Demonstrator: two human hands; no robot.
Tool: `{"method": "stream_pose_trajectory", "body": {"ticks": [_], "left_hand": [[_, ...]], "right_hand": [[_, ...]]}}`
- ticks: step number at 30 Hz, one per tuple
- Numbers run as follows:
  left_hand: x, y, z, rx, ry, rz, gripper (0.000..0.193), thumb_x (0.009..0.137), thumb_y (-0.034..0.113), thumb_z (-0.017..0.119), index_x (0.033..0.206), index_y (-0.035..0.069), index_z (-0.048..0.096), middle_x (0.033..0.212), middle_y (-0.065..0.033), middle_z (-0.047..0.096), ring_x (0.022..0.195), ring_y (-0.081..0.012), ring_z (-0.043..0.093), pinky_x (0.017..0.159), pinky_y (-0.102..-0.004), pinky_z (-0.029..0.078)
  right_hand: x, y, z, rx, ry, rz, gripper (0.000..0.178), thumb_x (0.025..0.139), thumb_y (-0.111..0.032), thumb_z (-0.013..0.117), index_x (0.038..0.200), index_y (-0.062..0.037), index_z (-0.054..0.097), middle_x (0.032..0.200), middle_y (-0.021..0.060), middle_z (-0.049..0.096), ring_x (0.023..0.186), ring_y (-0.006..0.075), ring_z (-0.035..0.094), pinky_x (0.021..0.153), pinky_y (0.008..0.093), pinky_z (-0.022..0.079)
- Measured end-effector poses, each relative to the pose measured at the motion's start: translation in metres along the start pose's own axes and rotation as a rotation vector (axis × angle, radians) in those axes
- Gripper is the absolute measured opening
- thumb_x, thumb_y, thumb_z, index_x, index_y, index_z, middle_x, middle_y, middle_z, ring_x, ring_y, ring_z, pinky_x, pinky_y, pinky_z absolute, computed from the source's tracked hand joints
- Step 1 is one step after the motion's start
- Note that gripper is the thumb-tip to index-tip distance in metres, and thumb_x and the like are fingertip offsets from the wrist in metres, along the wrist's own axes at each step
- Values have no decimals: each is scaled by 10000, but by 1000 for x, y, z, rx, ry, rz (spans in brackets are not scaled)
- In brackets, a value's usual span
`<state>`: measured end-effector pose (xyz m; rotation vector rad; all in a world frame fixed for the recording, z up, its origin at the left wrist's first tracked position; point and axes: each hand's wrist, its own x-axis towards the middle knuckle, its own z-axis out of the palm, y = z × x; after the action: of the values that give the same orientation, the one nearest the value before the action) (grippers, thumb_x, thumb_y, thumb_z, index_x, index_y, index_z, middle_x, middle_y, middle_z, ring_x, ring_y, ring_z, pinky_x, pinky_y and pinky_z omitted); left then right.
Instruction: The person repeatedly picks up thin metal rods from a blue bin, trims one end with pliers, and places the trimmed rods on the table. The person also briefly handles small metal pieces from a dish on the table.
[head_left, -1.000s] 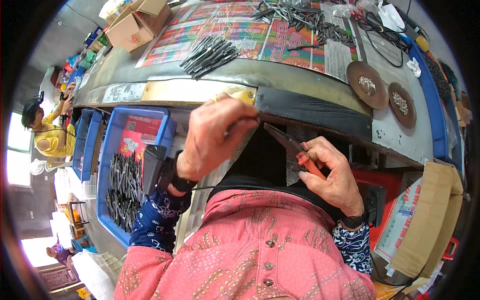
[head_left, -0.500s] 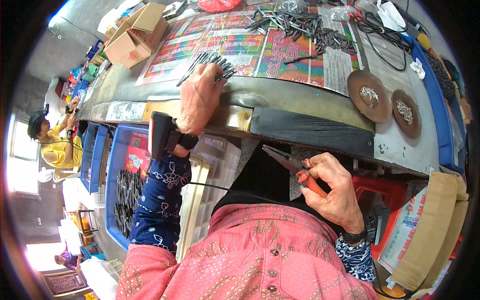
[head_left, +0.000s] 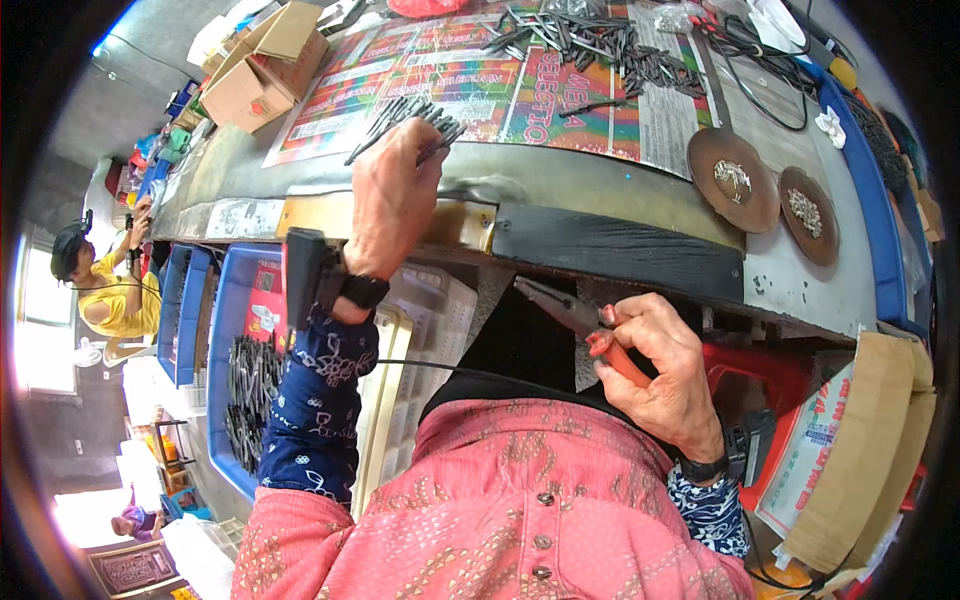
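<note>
Above the table edge, my left hand point(head_left: 393, 190) is closed about a bundle of thin black and grey stick-like pieces point(head_left: 408, 112). Their ends fan out beyond my knuckles, and my fingertips are mostly hidden from view. My right hand point(head_left: 655, 370) grips a pair of long-nose pliers point(head_left: 560, 306) by the red-orange handles, over my lap. The jaws point up and to the left, nearly closed, with nothing visible between them. A loose pile of similar black pieces point(head_left: 590, 50) lies on printed sheets at the back of the table.
Two round brown dishes point(head_left: 705, 190) point(head_left: 822, 252) hold small metal parts at the right. A cardboard box point(head_left: 265, 75) stands back left. Below the table edge at left, a blue bin point(head_left: 222, 400) contains more black pieces. Cables point(head_left: 765, 75) lie back right. A person in yellow point(head_left: 115, 290) works farther left.
My left hand has shifted slightly nearer and left, its wrist turning a little. The pliers' jaws have closed somewhat, and my right hand has barely moved.
</note>
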<state>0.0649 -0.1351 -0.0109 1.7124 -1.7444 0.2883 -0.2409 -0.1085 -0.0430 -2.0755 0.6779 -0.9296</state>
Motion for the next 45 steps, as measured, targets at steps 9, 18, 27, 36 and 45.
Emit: {"method": "stream_pose_trajectory", "body": {"ticks": [9, 18, 27, 36, 45], "left_hand": [[-61, 69, -45, -1154, -297, -576, 152, 962, 101, 630, 1070, -4, 635, 784, -49, 664, 527, -14, 437, 461, -161, 319], [-84, 75, -63, -1690, -386, -763, 115, 965, 63, 615, 1068, 13, 623, 814, -117, 669, 504, -32, 435, 428, -174, 272], [-89, 74, -67, -1724, -419, -788, 100, 970, 77, 611, 1050, 16, 616, 802, -109, 676, 475, -25, 390, 419, -178, 242], [-94, 72, -56, -1558, -454, -709, 130, 959, 94, 624, 1057, 28, 569, 801, -110, 673, 444, -13, 351, 394, -176, 242], [-92, 73, -54, -509, -117, 269, 215, 743, -76, 736, 938, -7, 676, 825, -142, 696, 658, -260, 671, 594, -296, 524]], "right_hand": [[5, -15, 1, -369, 208, -240, 252, 652, 8, 742, 858, -38, 604, 943, 113, 589, 825, 295, 574, 712, 399, 457], [2, -31, 5, -543, 169, -325, 262, 631, -38, 726, 838, -45, 565, 1005, 127, 573, 886, 292, 558, 813, 422, 406], [1, -33, 6, -565, 141, -352, 285, 614, -61, 742, 838, -48, 567, 1022, 136, 571, 909, 301, 561, 839, 444, 398], [-3, -24, 7, -475, 27, -286, 232, 632, -3, 676, 828, -11, 552, 924, 138, 543, 809, 320, 541, 691, 408, 436], [-9, -2, 7, 619, -421, 258, 161, 737, 34, 603, 883, 16, 539, 904, 74, 512, 797, 133, 502, 729, 267, 428]]}}
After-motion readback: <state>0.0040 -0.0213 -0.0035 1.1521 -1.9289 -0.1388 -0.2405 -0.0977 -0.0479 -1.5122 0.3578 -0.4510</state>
